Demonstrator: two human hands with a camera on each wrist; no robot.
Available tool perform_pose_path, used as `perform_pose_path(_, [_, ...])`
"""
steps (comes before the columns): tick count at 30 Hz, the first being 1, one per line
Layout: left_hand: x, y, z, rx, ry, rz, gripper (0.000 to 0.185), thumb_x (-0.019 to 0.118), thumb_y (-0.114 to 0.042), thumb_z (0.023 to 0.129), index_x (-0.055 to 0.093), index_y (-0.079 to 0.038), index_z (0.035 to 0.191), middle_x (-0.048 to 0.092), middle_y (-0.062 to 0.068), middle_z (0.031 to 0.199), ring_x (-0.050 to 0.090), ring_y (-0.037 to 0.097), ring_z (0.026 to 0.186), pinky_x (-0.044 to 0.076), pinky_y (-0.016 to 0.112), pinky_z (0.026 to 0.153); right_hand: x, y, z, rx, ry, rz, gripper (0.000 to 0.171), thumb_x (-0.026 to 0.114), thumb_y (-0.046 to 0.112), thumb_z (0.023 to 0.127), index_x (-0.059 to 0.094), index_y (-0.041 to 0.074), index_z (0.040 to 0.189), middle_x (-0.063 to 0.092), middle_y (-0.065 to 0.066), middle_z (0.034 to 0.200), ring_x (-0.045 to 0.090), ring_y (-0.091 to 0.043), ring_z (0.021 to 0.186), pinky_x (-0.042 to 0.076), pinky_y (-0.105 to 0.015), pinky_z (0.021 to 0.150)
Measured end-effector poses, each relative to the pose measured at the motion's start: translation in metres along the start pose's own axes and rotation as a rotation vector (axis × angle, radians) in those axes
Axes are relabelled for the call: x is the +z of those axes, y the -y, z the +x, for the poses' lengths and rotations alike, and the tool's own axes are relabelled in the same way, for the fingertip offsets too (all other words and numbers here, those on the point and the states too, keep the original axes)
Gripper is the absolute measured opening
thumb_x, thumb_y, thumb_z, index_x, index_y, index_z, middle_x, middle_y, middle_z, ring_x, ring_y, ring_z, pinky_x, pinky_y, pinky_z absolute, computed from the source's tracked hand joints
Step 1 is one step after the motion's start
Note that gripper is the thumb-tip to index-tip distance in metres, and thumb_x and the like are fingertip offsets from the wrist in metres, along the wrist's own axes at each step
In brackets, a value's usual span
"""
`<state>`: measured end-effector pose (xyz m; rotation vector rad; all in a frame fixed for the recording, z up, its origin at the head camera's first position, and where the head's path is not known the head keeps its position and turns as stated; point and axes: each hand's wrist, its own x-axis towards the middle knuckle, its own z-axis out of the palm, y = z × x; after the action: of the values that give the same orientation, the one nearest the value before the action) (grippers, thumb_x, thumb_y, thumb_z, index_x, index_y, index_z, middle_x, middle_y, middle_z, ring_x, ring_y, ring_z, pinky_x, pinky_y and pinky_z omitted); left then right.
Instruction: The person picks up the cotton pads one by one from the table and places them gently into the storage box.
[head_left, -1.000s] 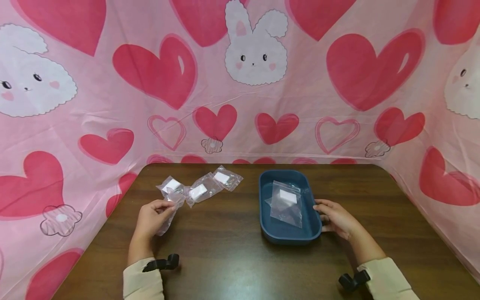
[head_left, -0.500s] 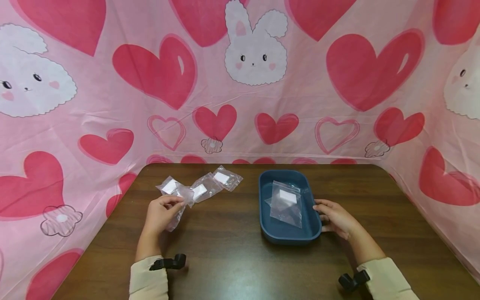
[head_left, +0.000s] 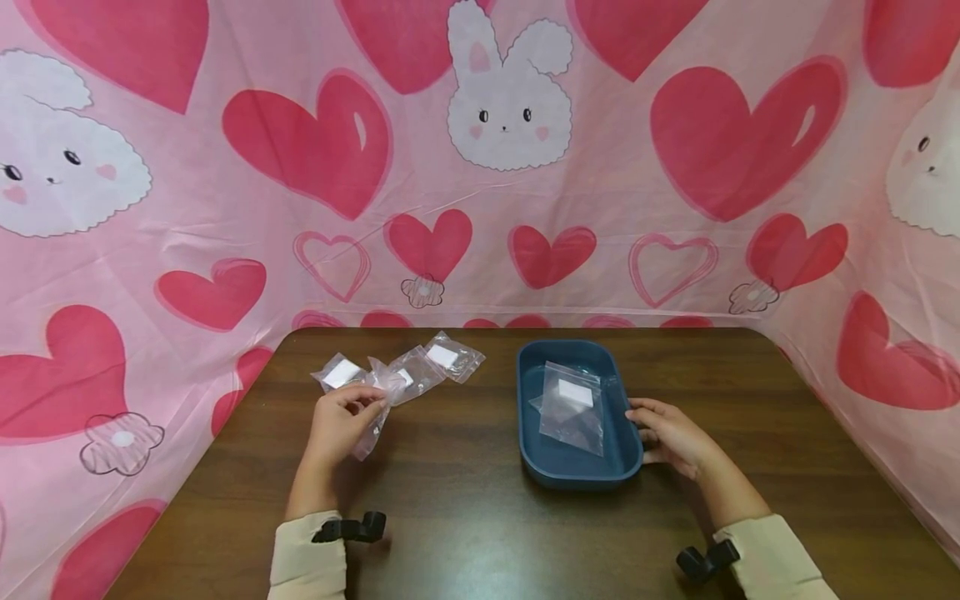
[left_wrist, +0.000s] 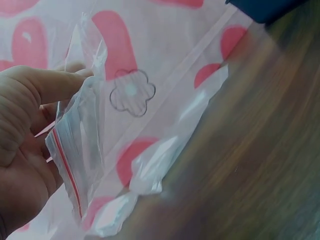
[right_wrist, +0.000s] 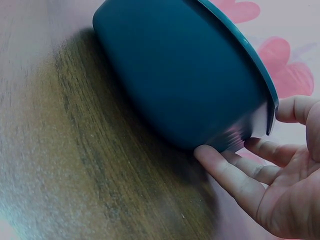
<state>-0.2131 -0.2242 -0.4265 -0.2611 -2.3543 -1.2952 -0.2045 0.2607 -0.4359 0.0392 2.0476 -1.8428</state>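
My left hand [head_left: 342,425] pinches a clear zip-lock bag [head_left: 372,432] by its upper part between thumb and fingers. The bag [left_wrist: 82,145] hangs down, and its red seal line shows in the left wrist view. Just behind it lie other clear bags with white labels, one at the left [head_left: 343,372] and one in the middle [head_left: 426,377]. My right hand [head_left: 670,433] touches the outer right side of a blue plastic bin [head_left: 581,481], fingertips against its wall and rim. Inside the bin is a labelled clear bag [head_left: 566,421] over another, mostly hidden one.
A third labelled bag [head_left: 459,357] lies farther back, overlapping the middle one. Everything stands on a brown wooden table [head_left: 450,517]. A pink cloth [head_left: 480,275] with hearts and rabbits hangs along the table's back and sides.
Over the last second, my left hand has moved right with the pinched bag, passing in front of the bags on the table. The right hand and the bin have stayed put.
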Motion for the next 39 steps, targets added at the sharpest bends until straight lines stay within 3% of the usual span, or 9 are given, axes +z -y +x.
perform_pose_path(7, [0.014,-0.012,0.002,0.086,-0.002,-0.064,0.012,0.078,0.007,0.076,0.076,-0.003,0.083,0.065,0.005,0.073,0.049,0.007,0.063,0.043,0.023,0.055,-0.001,0.000,0.000,-0.005,0.004,0.005,0.062,0.049,0.025,0.102,0.024,-0.011,0.146,0.064,-0.012,0.109,0.063,-0.021,0.091,0.057,-0.047,0.076])
perform_pose_path(11, [0.021,-0.017,0.002,0.093,0.010,-0.077,0.012,0.079,0.006,0.076,0.076,-0.003,0.083,0.068,0.007,0.076,0.048,0.007,0.064,0.044,0.025,0.056,-0.001,0.000,0.000,-0.003,0.003,0.004,0.062,0.049,0.025,0.102,0.025,-0.011,0.146,0.064,-0.012,0.109,0.063,-0.021,0.091,0.057,-0.047,0.076])
perform_pose_path(18, [0.022,-0.063,-0.003,0.100,0.070,-0.063,0.009,0.074,0.012,0.077,0.074,0.007,0.084,0.070,0.017,0.082,0.049,0.013,0.063,0.045,0.028,0.056,-0.002,-0.001,0.001,0.000,0.004,0.002,0.062,0.049,0.026,0.102,0.024,-0.010,0.147,0.063,-0.012,0.110,0.063,-0.022,0.092,0.057,-0.047,0.076])
perform_pose_path(25, [0.044,-0.035,0.004,0.143,0.096,-0.105,0.013,0.076,0.011,0.075,0.076,0.000,0.083,0.071,0.013,0.082,0.049,0.012,0.060,0.044,0.028,0.052,-0.002,-0.001,0.000,0.002,0.010,-0.007,0.062,0.049,0.027,0.103,0.025,-0.010,0.147,0.063,-0.013,0.111,0.062,-0.022,0.092,0.057,-0.047,0.077])
perform_pose_path(39, [0.066,-0.048,0.004,0.167,0.146,-0.157,0.013,0.078,0.006,0.076,0.077,-0.005,0.084,0.069,0.005,0.082,0.049,0.009,0.060,0.043,0.024,0.052,-0.002,0.000,0.000,-0.005,0.007,-0.011,0.063,0.050,0.027,0.102,0.025,-0.010,0.147,0.060,-0.017,0.118,0.062,-0.021,0.091,0.057,-0.046,0.076])
